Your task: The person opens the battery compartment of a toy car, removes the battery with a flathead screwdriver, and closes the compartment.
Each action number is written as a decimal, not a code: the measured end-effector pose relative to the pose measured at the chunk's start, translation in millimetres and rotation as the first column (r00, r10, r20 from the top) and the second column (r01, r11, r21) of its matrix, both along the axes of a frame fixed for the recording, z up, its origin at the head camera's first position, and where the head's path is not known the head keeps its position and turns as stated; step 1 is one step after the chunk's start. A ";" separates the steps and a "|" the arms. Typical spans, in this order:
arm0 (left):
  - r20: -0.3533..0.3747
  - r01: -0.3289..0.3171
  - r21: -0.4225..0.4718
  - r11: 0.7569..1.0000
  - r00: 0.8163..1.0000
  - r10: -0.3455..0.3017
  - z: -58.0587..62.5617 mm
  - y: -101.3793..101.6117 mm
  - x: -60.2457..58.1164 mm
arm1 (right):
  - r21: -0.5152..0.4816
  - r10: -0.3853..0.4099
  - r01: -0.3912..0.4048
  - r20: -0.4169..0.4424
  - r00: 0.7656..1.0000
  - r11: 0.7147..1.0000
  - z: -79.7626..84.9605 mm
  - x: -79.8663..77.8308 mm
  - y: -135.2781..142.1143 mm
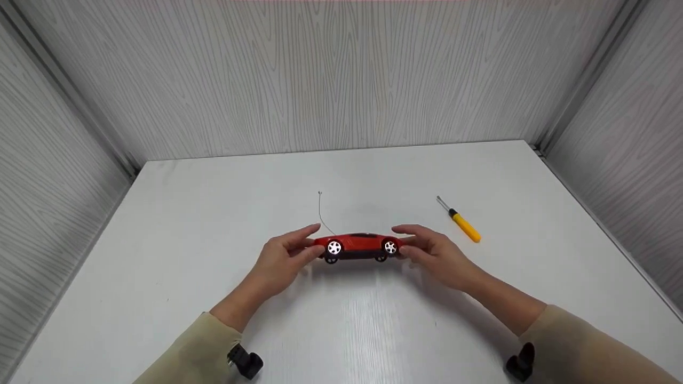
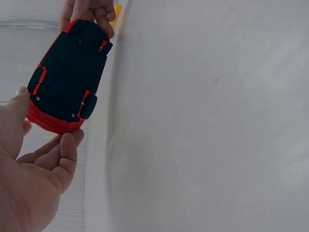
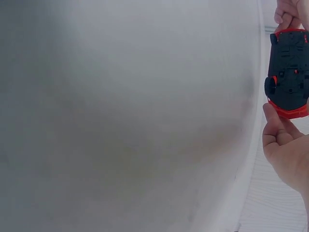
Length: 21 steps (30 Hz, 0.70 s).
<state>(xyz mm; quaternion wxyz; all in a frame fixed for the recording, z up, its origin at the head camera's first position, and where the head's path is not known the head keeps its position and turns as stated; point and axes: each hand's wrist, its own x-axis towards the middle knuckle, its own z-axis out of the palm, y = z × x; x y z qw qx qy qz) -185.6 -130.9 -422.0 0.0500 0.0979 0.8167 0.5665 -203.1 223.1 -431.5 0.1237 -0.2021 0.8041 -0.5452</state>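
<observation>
Both hands hold a red toy car (image 1: 363, 244) over the middle of the table, its side with silver wheels turned to the head view. My left hand (image 1: 283, 260) grips the left end between thumb and fingers. At the other end, my right hand (image 1: 438, 257) pinches the car's tip the same way. From behind the car a thin wire antenna (image 1: 320, 209) rises with a slight curve. In the left wrist view the car's black underside (image 2: 72, 70) faces the camera, showing small screws near one end. The right wrist view also shows this underside (image 3: 288, 72).
A screwdriver (image 1: 465, 226) with a yellow handle lies on the white table (image 1: 213, 202), right of and beyond the right hand. Pale wood-grain panels (image 1: 341, 74) stand at the back and along both sides. Black wrist devices (image 1: 246, 362) sit at both sleeves.
</observation>
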 end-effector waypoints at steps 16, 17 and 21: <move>-0.017 0.013 -0.025 1.000 1.000 -0.014 -4.2 1.5 1.1 | 0.036 -0.059 0.060 -0.034 0.998 0.998 3.3 1.5 -0.1; -0.016 0.012 -0.030 0.999 1.000 -0.013 -4.1 1.6 1.3 | 0.035 -0.060 0.061 -0.038 0.997 0.998 3.4 1.5 -0.1; -0.034 -0.001 -0.054 0.999 0.999 -0.001 -4.8 1.7 1.6 | 0.027 -0.043 0.045 -0.046 0.998 0.999 2.9 0.2 0.4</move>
